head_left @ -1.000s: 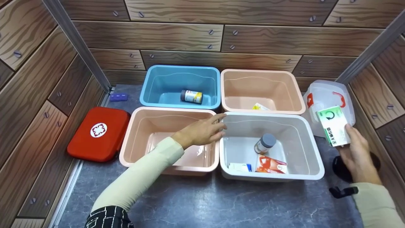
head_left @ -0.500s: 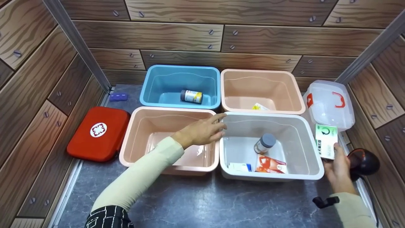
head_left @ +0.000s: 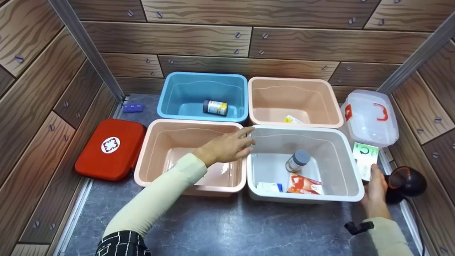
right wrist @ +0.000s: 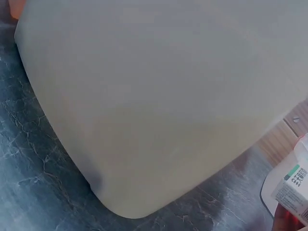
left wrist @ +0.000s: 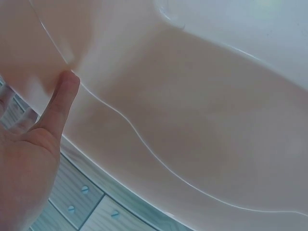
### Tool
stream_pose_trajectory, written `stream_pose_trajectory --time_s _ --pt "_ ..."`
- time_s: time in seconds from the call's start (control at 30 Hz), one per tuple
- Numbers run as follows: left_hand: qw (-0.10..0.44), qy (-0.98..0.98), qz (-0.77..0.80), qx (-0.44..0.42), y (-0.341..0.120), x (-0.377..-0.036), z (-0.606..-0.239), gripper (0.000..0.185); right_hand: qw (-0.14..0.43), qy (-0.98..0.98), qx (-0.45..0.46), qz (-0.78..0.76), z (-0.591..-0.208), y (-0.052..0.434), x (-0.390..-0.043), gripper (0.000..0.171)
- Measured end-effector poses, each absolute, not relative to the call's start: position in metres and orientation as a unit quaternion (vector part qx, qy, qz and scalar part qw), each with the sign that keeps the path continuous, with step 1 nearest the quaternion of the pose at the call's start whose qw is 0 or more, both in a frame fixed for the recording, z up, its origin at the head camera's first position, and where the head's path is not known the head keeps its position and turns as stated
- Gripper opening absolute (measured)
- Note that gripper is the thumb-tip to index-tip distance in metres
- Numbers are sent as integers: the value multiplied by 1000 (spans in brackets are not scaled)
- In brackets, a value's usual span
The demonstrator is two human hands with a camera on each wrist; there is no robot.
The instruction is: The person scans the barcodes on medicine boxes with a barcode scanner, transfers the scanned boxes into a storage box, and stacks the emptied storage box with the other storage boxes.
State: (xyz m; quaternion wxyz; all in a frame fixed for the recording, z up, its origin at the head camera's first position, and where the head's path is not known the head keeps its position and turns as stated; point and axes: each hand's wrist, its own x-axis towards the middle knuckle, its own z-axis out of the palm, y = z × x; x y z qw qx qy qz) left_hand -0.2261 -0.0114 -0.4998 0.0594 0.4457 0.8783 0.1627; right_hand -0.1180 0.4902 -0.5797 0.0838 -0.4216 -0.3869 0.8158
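My right hand (head_left: 375, 188) holds a white and green box (head_left: 365, 160) upright beside the right wall of the white bin (head_left: 350, 167), in front of a black barcode scanner (head_left: 405, 183). A corner of that box (right wrist: 292, 192) shows in the right wrist view next to the white bin's outer wall (right wrist: 144, 106). My left hand (head_left: 227, 146) rests with straight fingers on the rim between the near pink bin (head_left: 156, 142) and the white bin. The left wrist view shows its thumb (left wrist: 60, 103) against the pink bin's wall (left wrist: 183, 120). The white bin holds a grey-capped bottle (head_left: 298, 160), an orange box (head_left: 304, 185) and a small white box (head_left: 269, 187).
A blue bin (head_left: 177, 96) at the back holds a dark bottle (head_left: 215, 107). The far pink bin (head_left: 312, 103) holds a small yellow and white packet (head_left: 293, 120). A red first-aid case (head_left: 111, 149) lies left, a purple pill organiser (head_left: 132, 107) behind it, a clear first-aid box (head_left: 369, 117) right.
My right hand has brought the white and green box down and leftward from in front of the clear first-aid box to beside the white bin. The left hand has not moved.
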Motion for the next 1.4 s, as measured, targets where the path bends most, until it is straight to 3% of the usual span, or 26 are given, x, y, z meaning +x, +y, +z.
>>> stream_pose_trajectory --time_s 0.07,0.27,0.6,0.87,1.1,1.4 --pt "63 879 161 444 -12 -226 -499 41 107 -405 -422 804 -581 487 -118 6" --pt "66 881 161 440 -12 -225 -499 41 178 -449 -404 777 -587 481 -118 8" --pt "71 880 167 439 -12 -226 -497 41 191 -455 -410 767 -572 481 -121 12" --pt "66 881 164 439 -11 -227 -496 39 233 -453 -345 788 -530 492 -139 9" --pt "60 878 165 446 -11 -226 -497 38 200 -482 -285 804 -471 497 -169 18" --pt "65 879 164 442 -12 -225 -497 41 194 -566 -230 767 -416 466 -230 16"
